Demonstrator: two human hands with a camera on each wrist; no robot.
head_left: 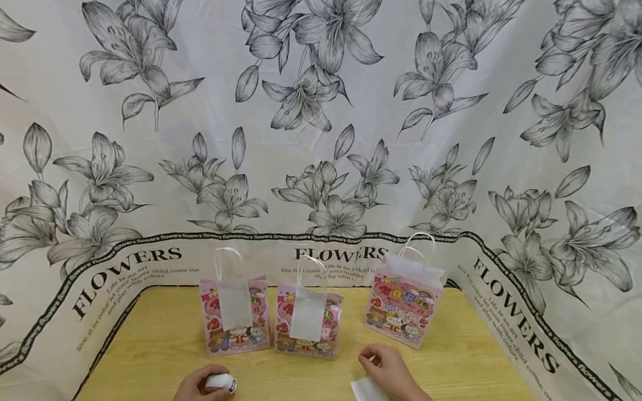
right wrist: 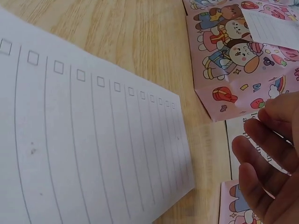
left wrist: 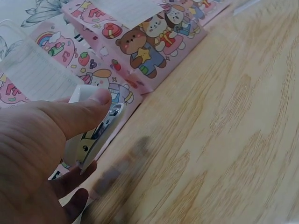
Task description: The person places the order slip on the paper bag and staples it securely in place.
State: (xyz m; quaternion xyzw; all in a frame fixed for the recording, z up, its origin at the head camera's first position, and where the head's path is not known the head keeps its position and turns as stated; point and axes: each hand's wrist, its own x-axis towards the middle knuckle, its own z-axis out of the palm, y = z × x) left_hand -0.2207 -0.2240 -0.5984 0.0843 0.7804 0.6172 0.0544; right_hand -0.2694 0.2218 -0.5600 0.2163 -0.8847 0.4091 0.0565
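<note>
My left hand grips a small white stapler between thumb and fingers, just above the table's near side. The left wrist view shows the stapler tilted, its metal part facing outward. Empty and loosely curled, my right hand hovers by a white lined checklist sheet. That sheet fills much of the right wrist view. Two pink cartoon paper bags, a left one and a middle one, stand upright, each with a lined sheet over its front. A third pink bag shows no sheet on its front.
The bags stand in a row on a yellow wood-grain table, the right one set apart and turned at an angle. White handles rise from their tops. Behind and beside the table hangs a white flower-printed cloth.
</note>
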